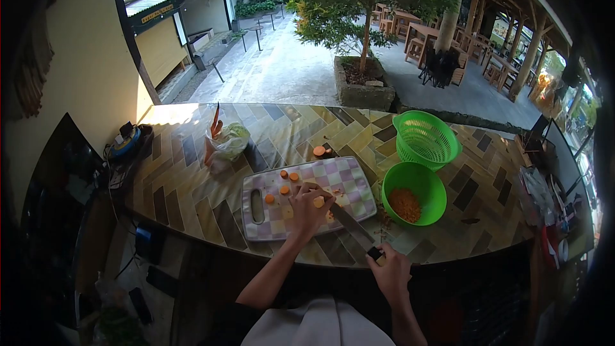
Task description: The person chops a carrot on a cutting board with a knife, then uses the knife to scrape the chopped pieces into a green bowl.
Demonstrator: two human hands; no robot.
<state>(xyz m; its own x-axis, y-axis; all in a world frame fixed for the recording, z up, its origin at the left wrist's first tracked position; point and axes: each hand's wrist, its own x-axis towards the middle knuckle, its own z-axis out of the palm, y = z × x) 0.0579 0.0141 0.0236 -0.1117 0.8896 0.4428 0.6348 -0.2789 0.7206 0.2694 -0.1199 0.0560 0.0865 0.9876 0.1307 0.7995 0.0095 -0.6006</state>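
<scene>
My left hand is over the chequered cutting board, its fingers closed around a carrot piece. My right hand grips a knife by its dark handle near the table's front edge. The blade slants up and left across the board's lower right side, its tip close to the held piece. Several carrot slices lie on the board to the left of my fingers, with small orange bits by the blade. Just right of the board, a green bowl holds chopped orange carrot.
Behind the bowl is a green colander. A plastic bag with pale green vegetables and a carrot stands at the back left. More carrot pieces lie beyond the board. Cables and a device occupy the left edge.
</scene>
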